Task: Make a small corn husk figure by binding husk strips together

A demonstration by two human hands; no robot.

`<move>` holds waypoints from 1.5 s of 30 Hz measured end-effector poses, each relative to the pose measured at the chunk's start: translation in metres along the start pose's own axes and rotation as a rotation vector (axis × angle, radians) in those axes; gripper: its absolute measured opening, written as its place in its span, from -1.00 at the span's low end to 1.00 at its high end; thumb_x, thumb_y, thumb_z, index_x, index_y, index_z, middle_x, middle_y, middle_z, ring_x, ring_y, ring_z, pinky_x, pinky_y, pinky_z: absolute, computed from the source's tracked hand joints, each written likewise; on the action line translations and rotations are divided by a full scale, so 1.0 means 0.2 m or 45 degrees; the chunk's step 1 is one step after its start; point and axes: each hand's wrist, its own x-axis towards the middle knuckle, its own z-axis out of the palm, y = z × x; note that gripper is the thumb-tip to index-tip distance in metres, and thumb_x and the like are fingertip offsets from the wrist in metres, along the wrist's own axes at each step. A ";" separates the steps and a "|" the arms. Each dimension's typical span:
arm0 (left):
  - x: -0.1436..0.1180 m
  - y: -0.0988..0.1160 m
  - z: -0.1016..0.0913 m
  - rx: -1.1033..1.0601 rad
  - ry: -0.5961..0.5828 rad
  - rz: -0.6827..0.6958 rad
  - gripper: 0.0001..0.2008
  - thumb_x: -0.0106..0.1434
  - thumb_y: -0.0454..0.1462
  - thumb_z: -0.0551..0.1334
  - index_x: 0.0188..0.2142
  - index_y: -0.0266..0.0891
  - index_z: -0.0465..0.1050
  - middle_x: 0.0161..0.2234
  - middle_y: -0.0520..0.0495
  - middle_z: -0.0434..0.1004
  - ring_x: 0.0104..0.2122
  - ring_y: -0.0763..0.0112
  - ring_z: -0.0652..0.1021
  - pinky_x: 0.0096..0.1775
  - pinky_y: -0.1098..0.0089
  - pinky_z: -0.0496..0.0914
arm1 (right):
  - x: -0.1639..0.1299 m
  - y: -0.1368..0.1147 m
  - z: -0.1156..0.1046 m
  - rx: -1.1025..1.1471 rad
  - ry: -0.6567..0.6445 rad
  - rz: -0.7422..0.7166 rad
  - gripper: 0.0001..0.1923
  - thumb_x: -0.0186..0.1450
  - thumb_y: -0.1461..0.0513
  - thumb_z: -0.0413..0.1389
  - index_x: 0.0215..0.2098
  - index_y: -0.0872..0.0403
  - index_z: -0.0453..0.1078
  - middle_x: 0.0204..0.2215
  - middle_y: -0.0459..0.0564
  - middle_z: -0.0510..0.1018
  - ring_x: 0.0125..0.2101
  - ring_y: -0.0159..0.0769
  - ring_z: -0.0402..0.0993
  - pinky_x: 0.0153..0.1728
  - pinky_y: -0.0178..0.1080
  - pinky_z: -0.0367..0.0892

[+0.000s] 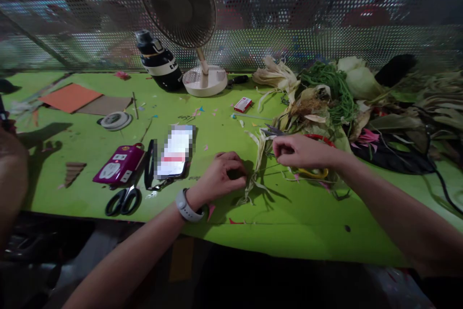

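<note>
My left hand, a white watch on its wrist, is closed on the lower end of a dried corn husk bundle lying on the green table. My right hand pinches a thin strand at the upper part of the same husk, fingers closed. A large pile of husks and green string lies just beyond my right hand, with red-handled and yellow-handled tools partly hidden under it.
A phone, a magenta device and black scissors lie left of my hands. A desk fan, a dark bottle, a tape roll and orange paper sit farther back. Another person's arm is at the left edge.
</note>
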 end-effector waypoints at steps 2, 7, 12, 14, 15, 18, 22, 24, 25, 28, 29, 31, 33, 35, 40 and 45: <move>0.00 0.00 0.00 0.007 0.008 -0.005 -0.97 0.06 -0.32 0.29 -0.45 -0.24 0.51 -0.38 -0.01 0.45 -0.29 0.38 0.46 -0.08 0.20 0.27 | -0.01 -0.02 0.01 -0.288 -0.022 0.005 -0.81 0.11 0.17 0.13 -0.33 0.09 0.36 -0.60 -0.15 0.34 -0.58 -0.43 0.17 -0.53 -0.34 0.00; -0.01 0.04 -0.01 -0.416 0.027 -0.037 -0.97 0.09 -0.37 0.24 -0.46 -0.29 0.45 -0.28 -0.09 0.46 -0.25 0.42 0.48 -0.16 0.33 0.36 | 0.00 0.00 0.06 -0.491 -0.131 -0.158 -0.78 0.26 0.14 0.04 -0.41 0.09 0.42 -0.55 -0.09 0.41 -0.51 -0.40 0.26 -0.46 -0.32 0.01; -0.02 0.08 0.01 -1.198 -0.257 -0.184 -0.88 0.15 -0.28 0.26 -0.42 -0.33 0.39 -0.17 -0.19 0.51 -0.39 0.47 0.56 -0.43 0.48 0.40 | 0.05 0.05 0.08 -0.221 -0.363 -0.237 -0.77 0.29 0.17 0.03 -0.40 0.12 0.45 -0.54 -0.12 0.42 -0.52 -0.44 0.25 -0.45 -0.34 0.07; -0.02 0.07 0.03 -1.396 -0.371 -0.284 -0.84 0.15 -0.25 0.28 -0.40 -0.34 0.38 -0.20 -0.19 0.53 -0.51 0.49 0.56 -0.57 0.54 0.34 | 0.06 0.07 0.09 -0.108 -0.454 -0.243 -0.78 0.28 0.19 0.03 -0.39 0.14 0.45 -0.54 -0.12 0.40 -0.51 -0.45 0.26 -0.44 -0.35 0.11; -0.02 0.07 0.03 -1.461 -0.394 -0.331 -0.83 0.14 -0.24 0.29 -0.40 -0.34 0.38 -0.24 -0.17 0.54 -0.56 0.51 0.55 -0.62 0.56 0.31 | 0.06 0.08 0.08 -0.056 -0.484 -0.248 -0.78 0.28 0.18 0.05 -0.39 0.15 0.45 -0.53 -0.12 0.39 -0.49 -0.45 0.26 -0.43 -0.35 0.13; -0.02 0.04 0.04 -1.593 -0.326 -0.443 -0.83 0.08 -0.27 0.33 -0.43 -0.35 0.42 -0.38 -0.07 0.56 -0.64 0.58 0.50 -0.67 0.62 0.28 | 0.07 0.09 0.05 0.173 -0.503 -0.251 -0.74 0.23 0.11 0.12 -0.43 0.16 0.45 -0.45 -0.09 0.38 -0.43 -0.44 0.29 -0.37 -0.35 0.20; 0.00 0.02 0.04 -1.709 -0.278 -0.521 -0.88 0.02 -0.32 0.34 -0.50 -0.38 0.46 -0.44 -0.05 0.57 -0.73 0.69 0.42 -0.71 0.67 0.20 | 0.05 0.09 0.06 0.719 -0.413 -0.203 -0.76 0.17 0.13 0.19 -0.51 0.16 0.43 -0.27 -0.03 0.41 -0.30 -0.42 0.34 -0.29 -0.35 0.27; 0.00 0.01 0.04 -1.782 -0.348 -0.545 -0.89 0.00 -0.32 0.34 -0.51 -0.37 0.48 -0.49 -0.04 0.57 -0.76 0.70 0.38 -0.72 0.66 0.18 | 0.04 0.07 0.10 1.049 -0.374 -0.182 -0.76 0.15 0.16 0.20 -0.56 0.16 0.38 -0.22 -0.01 0.44 -0.32 -0.45 0.37 -0.30 -0.36 0.29; -0.01 0.01 0.04 -1.812 -0.383 -0.554 -0.89 -0.01 -0.32 0.34 -0.51 -0.36 0.48 -0.52 -0.03 0.56 -0.77 0.70 0.36 -0.73 0.66 0.16 | 0.04 0.06 0.13 1.195 -0.408 -0.159 -0.76 0.15 0.16 0.20 -0.56 0.16 0.35 -0.24 -0.01 0.47 -0.40 -0.48 0.37 -0.37 -0.36 0.29; -0.02 0.01 0.04 -1.854 -0.491 -0.540 -0.86 -0.03 -0.29 0.36 -0.50 -0.34 0.48 -0.54 -0.06 0.56 -0.78 0.68 0.34 -0.76 0.65 0.10 | 0.04 0.02 0.20 1.375 -0.624 -0.068 -0.72 0.20 0.11 0.14 -0.52 0.13 0.28 -0.45 -0.08 0.49 -0.67 -0.57 0.21 -0.63 -0.41 0.14; -0.02 0.01 0.04 -1.841 -0.537 -0.535 -0.85 -0.04 -0.28 0.37 -0.50 -0.34 0.49 -0.52 -0.07 0.57 -0.77 0.67 0.35 -0.76 0.64 0.10 | 0.04 0.01 0.21 1.337 -0.663 -0.053 -0.72 0.21 0.10 0.12 -0.51 0.13 0.27 -0.52 -0.12 0.47 -0.70 -0.58 0.15 -0.66 -0.42 0.06; -0.03 0.02 0.03 -1.779 -0.645 -0.553 -0.83 -0.05 -0.27 0.38 -0.49 -0.35 0.49 -0.51 -0.08 0.57 -0.75 0.62 0.39 -0.74 0.61 0.18 | 0.04 -0.01 0.21 1.177 -0.688 -0.069 -0.72 0.23 0.12 0.11 -0.51 0.14 0.28 -0.58 -0.17 0.39 -0.67 -0.57 0.12 -0.64 -0.43 0.00; -0.04 0.02 0.02 -1.684 -0.753 -0.609 -0.82 -0.06 -0.28 0.39 -0.48 -0.37 0.49 -0.55 -0.07 0.55 -0.72 0.56 0.44 -0.68 0.57 0.30 | 0.04 -0.04 0.19 1.014 -0.719 -0.126 -0.72 0.25 0.13 0.10 -0.52 0.15 0.28 -0.60 -0.19 0.32 -0.60 -0.56 0.14 -0.56 -0.42 0.04; -0.04 0.03 0.01 -1.621 -0.836 -0.656 -0.83 -0.05 -0.30 0.39 -0.47 -0.37 0.48 -0.58 -0.04 0.54 -0.70 0.53 0.47 -0.63 0.53 0.37 | 0.04 -0.06 0.18 0.899 -0.781 -0.173 -0.70 0.28 0.12 0.07 -0.51 0.14 0.25 -0.58 -0.19 0.27 -0.55 -0.53 0.15 -0.50 -0.40 0.08; -0.05 0.02 0.01 -1.576 -0.939 -0.709 -0.85 0.01 -0.32 0.37 -0.43 -0.35 0.47 -0.57 0.00 0.54 -0.66 0.56 0.49 -0.58 0.56 0.40 | 0.03 -0.07 0.17 0.674 -0.851 -0.216 -0.72 0.33 0.13 0.00 -0.48 0.11 0.17 -0.58 -0.23 0.13 -0.56 -0.52 0.03 -0.53 -0.39 0.00; -0.04 0.01 0.02 -1.572 -0.855 -0.673 -0.87 0.02 -0.32 0.37 -0.44 -0.37 0.49 -0.54 -0.04 0.56 -0.60 0.54 0.53 -0.50 0.54 0.44 | 0.03 -0.06 0.16 0.648 -0.770 -0.211 -0.71 0.33 0.12 0.00 -0.49 0.11 0.17 -0.57 -0.22 0.14 -0.55 -0.51 0.05 -0.53 -0.38 0.01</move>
